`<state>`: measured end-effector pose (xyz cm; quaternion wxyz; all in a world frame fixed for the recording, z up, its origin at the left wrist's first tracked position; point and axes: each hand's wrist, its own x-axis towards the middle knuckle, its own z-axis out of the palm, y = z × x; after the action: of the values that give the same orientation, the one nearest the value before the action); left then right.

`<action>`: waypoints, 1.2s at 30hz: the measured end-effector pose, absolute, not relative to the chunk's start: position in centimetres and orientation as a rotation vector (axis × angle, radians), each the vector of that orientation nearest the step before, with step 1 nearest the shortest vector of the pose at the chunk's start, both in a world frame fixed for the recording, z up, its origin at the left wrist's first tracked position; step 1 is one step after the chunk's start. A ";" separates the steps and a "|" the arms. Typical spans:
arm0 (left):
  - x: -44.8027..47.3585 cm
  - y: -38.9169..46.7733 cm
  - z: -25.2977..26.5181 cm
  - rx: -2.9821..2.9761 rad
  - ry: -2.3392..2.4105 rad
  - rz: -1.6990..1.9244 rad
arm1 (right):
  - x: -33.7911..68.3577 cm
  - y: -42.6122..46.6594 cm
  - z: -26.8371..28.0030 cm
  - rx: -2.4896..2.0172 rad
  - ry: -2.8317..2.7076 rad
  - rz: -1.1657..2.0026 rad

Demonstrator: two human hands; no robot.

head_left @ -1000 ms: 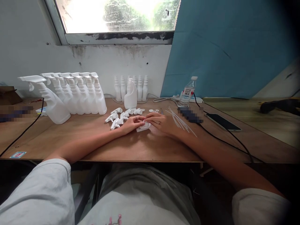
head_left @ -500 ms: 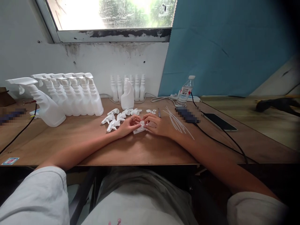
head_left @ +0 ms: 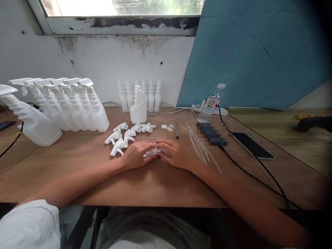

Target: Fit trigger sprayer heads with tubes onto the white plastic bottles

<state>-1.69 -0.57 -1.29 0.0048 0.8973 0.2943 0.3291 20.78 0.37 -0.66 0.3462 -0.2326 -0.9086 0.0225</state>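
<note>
My left hand (head_left: 136, 154) and my right hand (head_left: 175, 154) meet over the table, fingers closed around a white trigger spray head (head_left: 152, 151) that is mostly hidden by them. The left holds its left end, the right its other end. Just left of and beyond my hands lies a loose group of white trigger spray heads (head_left: 118, 147). Small white washers (head_left: 167, 127) and a slim pen-like tool (head_left: 177, 130) rest beyond my right hand. Thin white tubes (head_left: 198, 147) are spread to its right.
White spray bottles with heads fitted (head_left: 75, 107) stand in a row at the left. A headless bottle (head_left: 138, 107) and several slimmer ones (head_left: 157, 96) stand by the wall. At the right are a water bottle (head_left: 210, 106), a phone (head_left: 252, 145) and black cables (head_left: 249, 174).
The head view has shifted closer to the table. Both hands have turned the spray head and drawn their fingers further around it, so less of it shows.
</note>
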 end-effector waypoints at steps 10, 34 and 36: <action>-1.8 -0.1 -1.2 2.879 0.793 1.073 | 20.0 -1.0 -1.0 -0.720 -2.255 0.133; -2.8 0.9 -1.4 2.879 0.844 1.010 | 18.4 0.4 -0.9 -0.828 -2.417 0.065; -2.8 0.9 -1.6 2.863 0.869 0.979 | 18.5 0.7 -0.7 -0.809 -2.420 0.105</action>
<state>-2.77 0.85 -1.55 -0.0035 0.9094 0.2761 0.3110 18.49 0.65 -0.70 0.2898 -0.3032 -0.9069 0.0392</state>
